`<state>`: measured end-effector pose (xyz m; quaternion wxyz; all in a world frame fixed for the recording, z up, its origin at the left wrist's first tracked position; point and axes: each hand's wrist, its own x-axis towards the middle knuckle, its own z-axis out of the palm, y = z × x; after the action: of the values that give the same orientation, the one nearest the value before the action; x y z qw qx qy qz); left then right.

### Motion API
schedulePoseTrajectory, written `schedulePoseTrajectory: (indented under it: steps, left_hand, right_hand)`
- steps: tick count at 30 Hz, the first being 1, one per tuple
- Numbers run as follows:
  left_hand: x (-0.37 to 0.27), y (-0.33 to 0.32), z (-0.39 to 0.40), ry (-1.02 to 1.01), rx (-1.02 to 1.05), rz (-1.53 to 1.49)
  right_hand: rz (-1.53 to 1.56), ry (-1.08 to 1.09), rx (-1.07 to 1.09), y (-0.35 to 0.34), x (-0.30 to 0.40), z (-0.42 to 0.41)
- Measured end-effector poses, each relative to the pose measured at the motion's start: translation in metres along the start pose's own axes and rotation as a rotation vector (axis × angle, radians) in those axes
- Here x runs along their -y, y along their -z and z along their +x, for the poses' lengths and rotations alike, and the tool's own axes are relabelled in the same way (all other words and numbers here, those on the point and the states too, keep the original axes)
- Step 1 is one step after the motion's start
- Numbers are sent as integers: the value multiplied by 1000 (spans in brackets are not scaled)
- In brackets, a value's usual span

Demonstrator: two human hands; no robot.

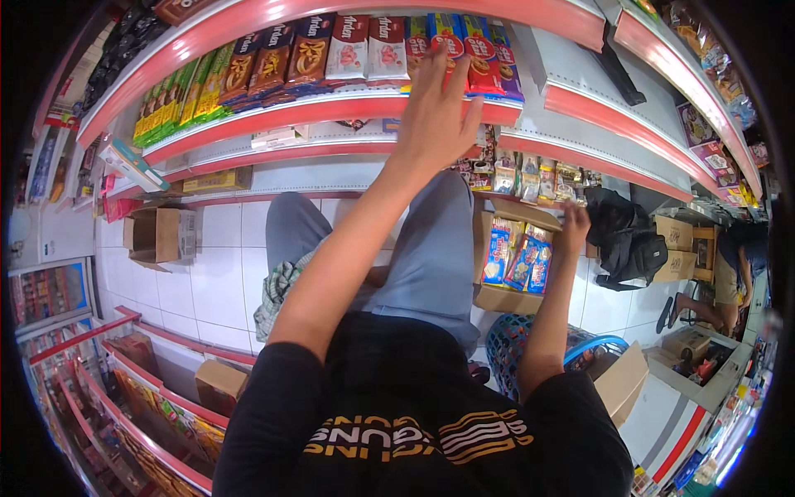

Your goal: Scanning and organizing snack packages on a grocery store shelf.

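My left hand (pixel 438 112) reaches up to the shelf (pixel 310 112) with its fingers spread, nothing visible in its grasp. Its fingertips overlap a row of red and blue biscuit packs (pixel 484 62); whether they press on the packs is unclear. Left of these stand brown and white Arden packs (pixel 348 50). On the floor at my right is an open cardboard box (pixel 509 301) holding several Tango wafer packs (pixel 497 255). My right hand (pixel 576 225), slightly blurred, is at the box's upper right flap. Whether its fingers grip the flap is hard to see.
Small sachets (pixel 528 174) hang or stand under the shelf. A blue plastic basket (pixel 509 348) sits beside my right arm. Further right lies a black backpack (pixel 627 242), with another person (pixel 733 273) beyond. An open carton (pixel 161 236) stands on the left floor; shelving (pixel 155 397) is behind me.
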<state>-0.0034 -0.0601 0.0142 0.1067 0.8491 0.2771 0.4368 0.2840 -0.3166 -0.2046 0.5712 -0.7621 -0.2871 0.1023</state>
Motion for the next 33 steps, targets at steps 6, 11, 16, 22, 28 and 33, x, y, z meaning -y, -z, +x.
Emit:
schedulePoseTrajectory:
  steps: [6, 11, 16, 22, 28, 33]
  left_hand:
    - [2, 123, -155, 383, 513, 248]
    - [39, 208, -278, 962, 567, 495]
    - [48, 202, -287, 954, 405, 226]
    - [47, 201, -287, 949, 401, 272]
    - [48, 196, -288, 941, 366, 224]
    - [40, 230, -284, 898, 229, 142]
  right_hand:
    - [-299, -577, 433, 2, -188, -151]
    - [-508, -744, 541, -27, -200, -199]
    - [-871, -569, 328, -70, -168, -206]
    - [-1073, -808, 141, -91, -136, -203]
    - [-820, -704, 333, -44, -196, -186]
    - [-152, -955, 194, -64, -127, -183]
